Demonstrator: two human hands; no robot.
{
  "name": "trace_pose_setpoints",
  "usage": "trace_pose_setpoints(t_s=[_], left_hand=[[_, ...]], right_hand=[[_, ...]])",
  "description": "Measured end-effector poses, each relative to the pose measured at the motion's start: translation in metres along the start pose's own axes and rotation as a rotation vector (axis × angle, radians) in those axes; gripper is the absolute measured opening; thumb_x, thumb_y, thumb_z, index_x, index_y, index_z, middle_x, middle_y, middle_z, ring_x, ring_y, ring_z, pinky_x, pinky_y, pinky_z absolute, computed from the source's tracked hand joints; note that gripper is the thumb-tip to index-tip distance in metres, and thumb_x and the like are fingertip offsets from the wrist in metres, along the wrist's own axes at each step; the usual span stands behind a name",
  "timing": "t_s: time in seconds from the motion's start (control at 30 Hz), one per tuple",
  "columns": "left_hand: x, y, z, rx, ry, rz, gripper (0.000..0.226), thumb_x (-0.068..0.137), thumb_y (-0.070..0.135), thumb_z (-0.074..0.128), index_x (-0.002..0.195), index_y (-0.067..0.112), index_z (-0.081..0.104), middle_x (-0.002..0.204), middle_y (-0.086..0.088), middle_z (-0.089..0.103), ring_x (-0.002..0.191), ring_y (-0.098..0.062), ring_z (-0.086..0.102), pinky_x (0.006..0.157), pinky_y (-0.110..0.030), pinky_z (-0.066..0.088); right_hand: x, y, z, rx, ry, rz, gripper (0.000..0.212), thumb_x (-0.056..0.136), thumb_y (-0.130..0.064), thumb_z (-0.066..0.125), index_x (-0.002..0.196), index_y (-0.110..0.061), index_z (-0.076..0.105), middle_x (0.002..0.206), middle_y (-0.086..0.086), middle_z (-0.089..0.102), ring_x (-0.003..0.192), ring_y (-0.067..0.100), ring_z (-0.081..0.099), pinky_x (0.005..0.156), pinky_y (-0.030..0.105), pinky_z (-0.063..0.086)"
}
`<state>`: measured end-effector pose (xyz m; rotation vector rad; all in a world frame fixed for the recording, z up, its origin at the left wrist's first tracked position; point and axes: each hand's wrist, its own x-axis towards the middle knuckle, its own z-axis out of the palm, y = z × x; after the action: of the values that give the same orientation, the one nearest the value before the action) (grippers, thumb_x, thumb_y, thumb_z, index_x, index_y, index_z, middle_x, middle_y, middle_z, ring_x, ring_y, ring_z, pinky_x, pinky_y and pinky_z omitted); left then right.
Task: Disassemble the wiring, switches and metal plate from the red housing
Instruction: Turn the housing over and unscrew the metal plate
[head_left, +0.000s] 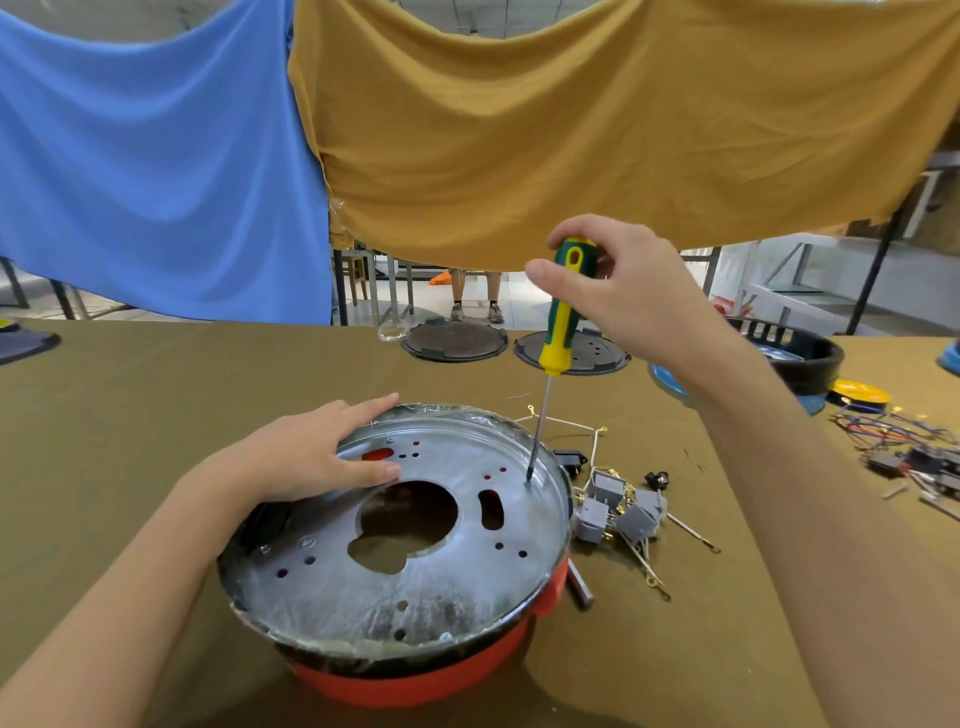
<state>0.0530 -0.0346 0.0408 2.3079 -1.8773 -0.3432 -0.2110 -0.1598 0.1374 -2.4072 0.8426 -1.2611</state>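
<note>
- Head view, placement: the red housing (415, 680) sits on the bench (156, 395) directly in front of the person, with the round metal plate (395, 545) seated in its top; a large cut-out shows at the plate's centre.
- Head view, loose parts: grey switches (618, 512) and pale wiring (566, 423) lie on the bench just right of the housing, already outside it.
- Head view, handling (judged): the plate looks stiff, thin and slick, with a rim that may be sharp; it is best steadied flat from above and later lifted by the rim or the centre cut-out. The housing looks light enough to shift under tool pressure.
- Head view, left hand (317, 457): laid on the plate's far left part, fingers straight and spread, pressing down; its grip is released.
- Head view, right hand (618, 291): raised above the plate with its grip curled round the top of a green and yellow screwdriver (558, 322), held nearly upright; the tip meets the plate near its right rim, probably on a screw, which is too small to confirm.
</note>
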Motion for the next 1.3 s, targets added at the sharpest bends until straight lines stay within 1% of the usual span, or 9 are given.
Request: trace_pose_setpoints(t_s=[0.2,0.37,0.43,0.57,0.73,0.87,1.03,1.17,1.3], left_hand=[[0.000,-0.001,0.000,0.006,0.002,0.010,0.088,0.076,0.081,0.044,0.149,0.061,0.001,0.147,0.003,0.040,0.127,-0.020,0.049,0.098,-0.029,0.037],[0.001,0.000,-0.001,-0.002,-0.007,0.020,0.087,0.077,0.080,0.044,0.150,0.060,0.001,0.139,0.008,0.042,0.116,-0.016,0.052,0.094,-0.027,0.039],[0.001,-0.001,0.000,-0.003,-0.005,0.017,0.085,0.080,0.078,0.046,0.150,0.060,0.001,0.140,0.008,0.042,0.113,-0.015,0.052,0.092,-0.026,0.039],[0.001,-0.002,0.000,-0.005,0.000,0.012,0.086,0.078,0.081,0.046,0.149,0.062,0.002,0.136,0.009,0.042,0.109,-0.014,0.049,0.092,-0.028,0.038],[0.003,-0.006,0.001,-0.010,0.001,0.017,0.089,0.073,0.084,0.043,0.149,0.062,0.003,0.129,0.011,0.045,0.112,-0.016,0.052,0.093,-0.031,0.041],[0.005,-0.006,0.001,0.002,-0.001,0.025,0.089,0.073,0.085,0.043,0.149,0.062,0.002,0.127,0.014,0.043,0.108,-0.013,0.051,0.089,-0.028,0.039],[0.005,-0.006,0.001,0.008,0.000,0.025,0.090,0.073,0.085,0.042,0.149,0.061,0.002,0.117,0.013,0.045,0.104,-0.012,0.054,0.086,-0.029,0.042],[0.004,-0.006,0.001,0.000,0.003,0.020,0.088,0.075,0.084,0.044,0.149,0.061,0.002,0.122,0.014,0.043,0.108,-0.014,0.052,0.089,-0.028,0.039],[0.005,-0.005,0.001,-0.001,0.005,0.021,0.089,0.076,0.082,0.044,0.150,0.059,0.003,0.125,0.010,0.045,0.109,-0.014,0.052,0.090,-0.029,0.040]], right_hand=[[0.000,-0.005,0.012,-0.037,0.092,-0.045,0.041,0.086,-0.037,0.075,0.124,-0.026,0.065,0.099,-0.005,0.054,0.077,-0.002,0.047,0.068,0.003,0.036],[0.002,-0.018,0.015,0.131,-0.052,-0.040,0.035,0.090,-0.017,0.069,0.124,-0.019,0.062,0.107,0.001,0.065,0.098,0.019,0.063,0.092,0.037,0.054],[0.002,-0.021,0.016,0.183,-0.076,-0.042,0.027,0.089,-0.013,0.064,0.114,-0.021,0.063,0.104,0.005,0.067,0.095,0.020,0.065,0.085,0.038,0.057],[-0.002,-0.019,0.023,0.034,0.035,-0.059,0.022,0.090,-0.043,0.068,0.106,-0.028,0.063,0.100,-0.001,0.049,0.075,0.005,0.046,0.064,0.012,0.040],[0.000,-0.020,0.019,-0.061,0.122,-0.038,0.028,0.089,-0.041,0.071,0.113,-0.028,0.069,0.092,-0.003,0.055,0.081,0.015,0.048,0.075,0.028,0.043],[0.000,-0.027,0.015,0.015,0.015,-0.049,0.034,0.092,-0.023,0.068,0.125,-0.027,0.066,0.103,-0.005,0.065,0.092,0.012,0.060,0.085,0.025,0.051],[0.000,-0.025,0.016,0.035,-0.021,-0.029,0.022,0.093,-0.026,0.056,0.114,-0.027,0.063,0.089,-0.008,0.059,0.072,0.007,0.052,0.065,0.018,0.042],[-0.002,-0.024,0.020,-0.013,0.107,-0.030,0.026,0.087,-0.046,0.070,0.104,-0.027,0.068,0.106,0.004,0.047,0.090,0.013,0.051,0.078,0.018,0.043],[0.001,-0.025,0.011,-0.035,0.139,-0.017,0.024,0.090,-0.029,0.070,0.113,-0.023,0.072,0.102,0.003,0.063,0.084,0.015,0.059,0.080,0.031,0.055]])
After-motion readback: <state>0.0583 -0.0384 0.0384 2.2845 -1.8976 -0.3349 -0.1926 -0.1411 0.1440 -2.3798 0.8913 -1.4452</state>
